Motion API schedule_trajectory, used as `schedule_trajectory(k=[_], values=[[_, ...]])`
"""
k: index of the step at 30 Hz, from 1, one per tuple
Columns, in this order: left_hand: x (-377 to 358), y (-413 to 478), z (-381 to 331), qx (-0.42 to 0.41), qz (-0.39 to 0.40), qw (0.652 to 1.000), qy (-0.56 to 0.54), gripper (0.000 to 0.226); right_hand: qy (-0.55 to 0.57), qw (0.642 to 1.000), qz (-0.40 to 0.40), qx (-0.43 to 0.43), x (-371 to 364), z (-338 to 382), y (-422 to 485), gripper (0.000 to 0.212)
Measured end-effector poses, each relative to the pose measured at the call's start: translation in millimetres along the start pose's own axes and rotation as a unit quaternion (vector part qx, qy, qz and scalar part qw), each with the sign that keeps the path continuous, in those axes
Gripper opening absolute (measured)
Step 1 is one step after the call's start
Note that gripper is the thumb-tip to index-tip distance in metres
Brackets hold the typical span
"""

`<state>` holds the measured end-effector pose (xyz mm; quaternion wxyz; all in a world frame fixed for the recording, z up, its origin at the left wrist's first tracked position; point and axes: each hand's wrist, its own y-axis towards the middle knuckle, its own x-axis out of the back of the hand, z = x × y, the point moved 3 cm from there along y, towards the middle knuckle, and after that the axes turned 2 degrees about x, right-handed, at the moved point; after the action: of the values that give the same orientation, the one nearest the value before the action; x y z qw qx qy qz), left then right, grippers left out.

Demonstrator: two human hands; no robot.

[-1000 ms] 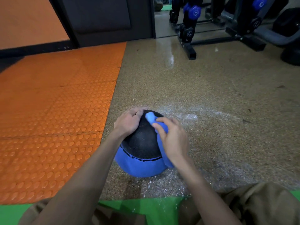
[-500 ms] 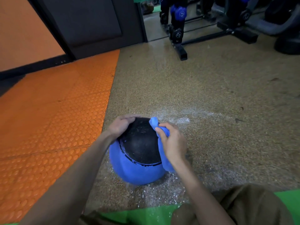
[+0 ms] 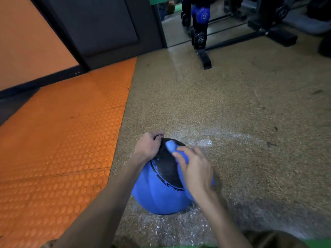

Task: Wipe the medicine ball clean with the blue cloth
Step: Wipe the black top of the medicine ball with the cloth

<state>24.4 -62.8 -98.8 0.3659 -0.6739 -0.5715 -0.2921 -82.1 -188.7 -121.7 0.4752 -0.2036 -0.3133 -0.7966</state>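
A blue and black medicine ball (image 3: 161, 190) sits on the speckled brown floor in front of me. My left hand (image 3: 147, 146) grips the ball's upper left side, fingers curled over its far edge. My right hand (image 3: 196, 171) holds the blue cloth (image 3: 172, 146) against the black top right of the ball; the hand is a little blurred. Most of the cloth is hidden under that hand, with one end sticking out beyond the fingers.
An orange studded mat (image 3: 59, 145) covers the floor to the left. A black dumbbell rack foot (image 3: 204, 59) with blue dumbbells (image 3: 201, 14) stands at the back. Whitish residue (image 3: 202, 142) streaks the floor beyond the ball.
My right hand with the cloth has shifted over the ball's black part. My left hand has curled further over the far edge. The view has tilted and moved closer.
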Motion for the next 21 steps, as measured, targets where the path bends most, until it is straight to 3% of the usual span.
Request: schedule_trajectory(k=[2,4,5,8,10,12,17,21], values=[[3.2,-1.5,0.8,0.005,-0.014,1.000,0.024,0.031,0.011,0.990,0.069,-0.123,-6.2,-34.6,22.8,0.023],[3.8,-1.6,3.5,0.014,-0.021,0.999,0.037,0.032,0.056,0.974,0.118,-0.187,-6.2,-45.0,37.3,0.023],[4.6,-1.7,4.3,0.017,-0.022,0.999,0.042,0.033,0.069,0.974,0.123,-0.178,-5.5,-37.4,39.9,0.022],[6.8,0.6,7.0,0.023,-0.019,0.999,0.045,0.031,0.035,0.990,0.132,-0.023,-6.8,12.9,32.2,0.023],[7.8,-2.2,8.2,0.017,-0.014,0.999,0.031,0.031,-0.005,0.988,0.152,0.034,-9.1,36.1,24.5,0.025],[9.1,-6.5,10.0,0.011,-0.015,0.999,0.029,0.033,-0.027,0.990,0.141,0.009,-12.8,29.0,32.5,0.024],[8.6,-11.4,9.4,0.006,-0.017,0.999,0.032,0.033,0.005,0.968,0.171,-0.183,-13.6,-10.6,61.1,0.021],[8.8,-10.0,5.1,0.002,-0.006,0.999,0.035,0.037,-0.099,0.979,0.173,-0.040,-12.3,38.3,43.5,0.025]])
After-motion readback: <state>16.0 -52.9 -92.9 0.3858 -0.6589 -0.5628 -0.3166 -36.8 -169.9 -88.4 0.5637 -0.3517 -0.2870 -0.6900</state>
